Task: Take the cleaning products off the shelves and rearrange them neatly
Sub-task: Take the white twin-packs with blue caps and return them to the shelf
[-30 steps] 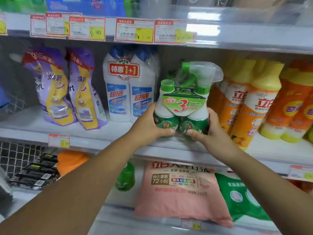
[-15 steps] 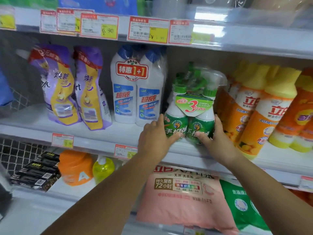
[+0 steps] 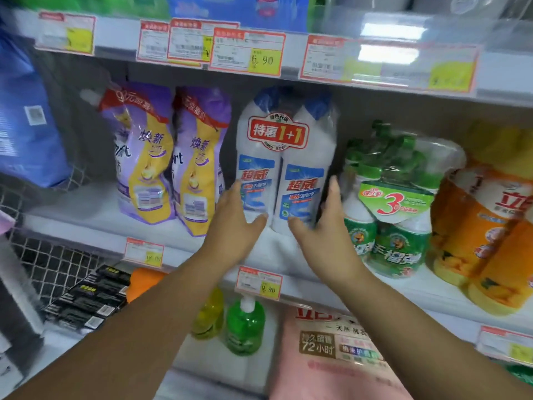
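From the head view, my left hand (image 3: 238, 219) and right hand (image 3: 318, 226) reach out on either side of the white twin-pack (image 3: 285, 174), two blue-capped bottles wrapped together under a red "1+1" label. Both hands are spread, with fingers straight and thumbs pointing inward across the lower front of the pack. My left fingers lie at its left side and my right fingers run up its right side. Neither hand is curled round it, and the blur keeps me from telling whether they press on it. The twin-pack stands upright on the middle shelf (image 3: 75, 226), between the purple pouches (image 3: 173, 168) on its left and the green three-pack (image 3: 395, 226) just beside it on the right. Orange bottles (image 3: 490, 241) stand beyond that. On the shelf below, under my arms, are a green pump bottle (image 3: 245, 327), a yellow bottle (image 3: 207, 316) and a pink bag (image 3: 331, 359).
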Available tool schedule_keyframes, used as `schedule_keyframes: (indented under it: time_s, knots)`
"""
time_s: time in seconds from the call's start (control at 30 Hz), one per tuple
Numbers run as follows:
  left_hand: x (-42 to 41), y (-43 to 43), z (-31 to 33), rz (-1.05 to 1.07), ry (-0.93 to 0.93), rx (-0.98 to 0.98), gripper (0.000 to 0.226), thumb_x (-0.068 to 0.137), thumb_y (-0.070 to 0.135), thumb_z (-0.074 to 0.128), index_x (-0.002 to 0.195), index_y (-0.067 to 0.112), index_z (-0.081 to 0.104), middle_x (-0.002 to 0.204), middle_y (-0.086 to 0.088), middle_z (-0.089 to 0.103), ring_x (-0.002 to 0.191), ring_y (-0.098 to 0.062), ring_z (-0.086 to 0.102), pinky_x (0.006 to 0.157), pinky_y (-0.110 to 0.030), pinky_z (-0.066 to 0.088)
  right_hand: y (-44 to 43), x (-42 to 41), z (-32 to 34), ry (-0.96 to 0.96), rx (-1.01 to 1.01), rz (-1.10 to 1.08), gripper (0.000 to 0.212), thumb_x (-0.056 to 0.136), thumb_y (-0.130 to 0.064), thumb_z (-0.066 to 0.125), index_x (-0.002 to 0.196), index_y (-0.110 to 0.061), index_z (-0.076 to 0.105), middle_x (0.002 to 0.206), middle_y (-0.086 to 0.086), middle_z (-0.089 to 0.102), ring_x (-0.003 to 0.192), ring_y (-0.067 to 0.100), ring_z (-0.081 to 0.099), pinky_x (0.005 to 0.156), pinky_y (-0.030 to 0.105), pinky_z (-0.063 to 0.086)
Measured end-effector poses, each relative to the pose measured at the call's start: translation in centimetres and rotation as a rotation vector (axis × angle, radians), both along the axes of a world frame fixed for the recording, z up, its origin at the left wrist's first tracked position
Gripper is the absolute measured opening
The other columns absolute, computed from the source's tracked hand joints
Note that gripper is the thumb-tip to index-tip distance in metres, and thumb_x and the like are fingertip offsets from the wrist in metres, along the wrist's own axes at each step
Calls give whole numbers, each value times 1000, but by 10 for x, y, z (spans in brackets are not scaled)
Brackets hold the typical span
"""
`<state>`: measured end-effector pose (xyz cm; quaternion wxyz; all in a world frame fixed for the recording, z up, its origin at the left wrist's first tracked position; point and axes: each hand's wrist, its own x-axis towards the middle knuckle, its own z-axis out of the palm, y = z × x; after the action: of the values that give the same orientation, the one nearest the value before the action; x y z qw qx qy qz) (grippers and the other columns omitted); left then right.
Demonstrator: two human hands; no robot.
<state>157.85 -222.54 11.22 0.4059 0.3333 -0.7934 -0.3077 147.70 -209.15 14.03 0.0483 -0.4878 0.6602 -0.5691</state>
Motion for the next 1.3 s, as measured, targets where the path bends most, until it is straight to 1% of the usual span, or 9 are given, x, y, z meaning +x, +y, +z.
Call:
schedule_keyframes:
  time_s: [0.27, 0.4, 0.5, 0.63, 0.8, 0.97, 1.03, 1.13, 1.3]
  knots:
    - [-24, -25, 9, -35, 194, 174, 88, 66, 22, 73, 142, 18, 29, 132, -4, 58, 119, -23, 58, 101, -48, 49, -42, -17, 3, -145, -16, -140, 81, 87, 5, 66, 152, -13, 21, 134, 1, 58, 115, 6, 58, 83, 0, 45]
    - [-16, -18, 10, -54, 216, 126, 73, 80, 10, 76, 140, 16, 36, 129, 0, 60, 115, -17, 61, 100, -43, 50, -37, -11, -2, -55, -29, -215, 81, 80, -19, 73, 149, -16, 29, 137, 5, 55, 125, 14, 55, 105, 39, 48]
    - [-5, 0, 9, -53, 247, 91, 77, 85, 10, 74, 147, 12, 28, 131, 5, 56, 116, -10, 58, 99, -26, 48, -26, -1, -1, -45, -59, -259, 64, 82, -23, 78, 136, -22, 45, 126, 4, 60, 115, 14, 61, 96, 36, 52]
    - [11, 13, 7, -70, 282, 71, 75, 88, 15, 72, 148, 12, 26, 137, 1, 56, 121, -15, 58, 103, -40, 47, -3, 17, 6, -38, -114, -309, 40, 79, -24, 82, 101, -38, 51, 108, -2, 66, 95, 11, 65, 82, 30, 53]
    - [42, 32, 24, -95, 212, -6, 72, 94, 20, 64, 153, 28, 23, 148, 5, 48, 134, -14, 49, 107, -43, 44, 36, 36, 6, -128, -157, -268, 41, 78, -24, 82, 110, -27, 56, 102, -8, 71, 92, 9, 68, 84, 41, 56]
    - [90, 61, 39, -121, 114, -92, 48, 80, 32, 78, 122, 23, 58, 115, 9, 54, 103, -13, 60, 87, -30, 49, 98, 48, 31, -81, -129, -186, 40, 77, -13, 82, 107, -25, 60, 102, -12, 71, 98, 3, 66, 83, 21, 52]
    - [106, 77, 44, -242, 82, 19, 44, 72, 37, 80, 111, 27, 62, 111, 9, 54, 101, -3, 57, 87, -21, 43, 126, 51, 40, -61, -65, -168, 35, 77, -15, 82, 102, -27, 61, 95, -17, 72, 92, -2, 67, 78, 17, 50]
    - [124, 115, 53, -434, 79, 380, 53, 79, 32, 79, 127, 32, 56, 126, 10, 63, 115, -4, 60, 95, -22, 48, 162, 62, 40, -228, -11, -129, 29, 80, -14, 79, 104, -23, 66, 98, -8, 73, 94, 13, 71, 78, 41, 59]
    - [158, 164, 47, -646, -68, 734, 53, 84, 0, 71, 126, 29, 55, 109, 8, 74, 90, -4, 70, 62, -19, 54, 211, 89, 37, -388, 81, -104, 20, 85, -12, 75, 103, -16, 68, 98, 4, 73, 87, 17, 72, 68, 41, 61]
